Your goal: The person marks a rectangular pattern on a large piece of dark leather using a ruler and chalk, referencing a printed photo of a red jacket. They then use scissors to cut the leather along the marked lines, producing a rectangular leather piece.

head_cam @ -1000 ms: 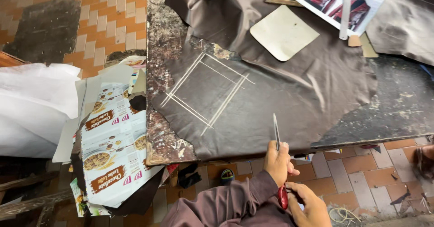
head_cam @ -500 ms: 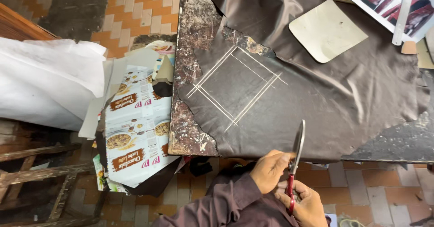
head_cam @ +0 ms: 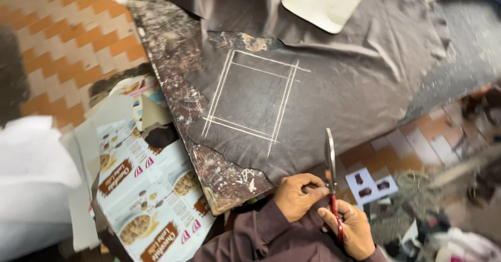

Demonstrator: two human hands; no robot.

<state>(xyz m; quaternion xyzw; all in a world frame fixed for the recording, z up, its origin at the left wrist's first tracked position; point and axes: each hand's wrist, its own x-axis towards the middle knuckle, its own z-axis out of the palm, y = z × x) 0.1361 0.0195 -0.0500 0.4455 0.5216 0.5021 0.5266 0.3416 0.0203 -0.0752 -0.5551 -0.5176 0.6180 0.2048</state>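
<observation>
Below the bench's near edge, our right hand (head_cam: pixel 350 229) is wrapped tight on the red-handled scissors (head_cam: pixel 332 181), blades together, pointing up. Our left hand (head_cam: pixel 297 195) curls beside them, pinching our sleeve. We should follow the outer chalk lines (head_cam: pixel 250 100) on the dark cloth (head_cam: pixel 339 84) slowly.

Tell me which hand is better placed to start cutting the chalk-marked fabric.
Right, probably. The right hand already grips the red handles of the scissors, blades pointing toward the dark fabric. The left hand sits beside the blades at the fabric's near edge, holding no tool.
</observation>
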